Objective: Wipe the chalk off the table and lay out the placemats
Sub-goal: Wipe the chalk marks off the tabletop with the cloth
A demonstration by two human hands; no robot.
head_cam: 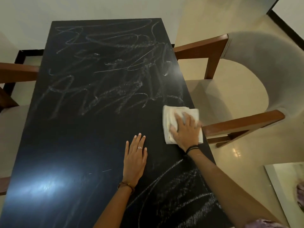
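Note:
A long black table (69, 137) runs away from me. White chalk scribbles (115, 66) cover its far half, and more chalk marks (181, 195) lie at the near right. A band across the middle and the near left is free of chalk. My right hand (185, 129) presses flat, fingers spread, on a folded white cloth (171, 116) at the table's right edge. My left hand (135, 155) rests flat on the table just left of it, fingers straight, a ring on one finger. No placemats are in view.
A wooden armchair with a beige seat (230, 89) stands close to the table's right side. Another chair's wooden arm (16, 71) shows at the left. A white wall lies beyond the far end. A white-framed object (283, 186) leans at the lower right on the tiled floor.

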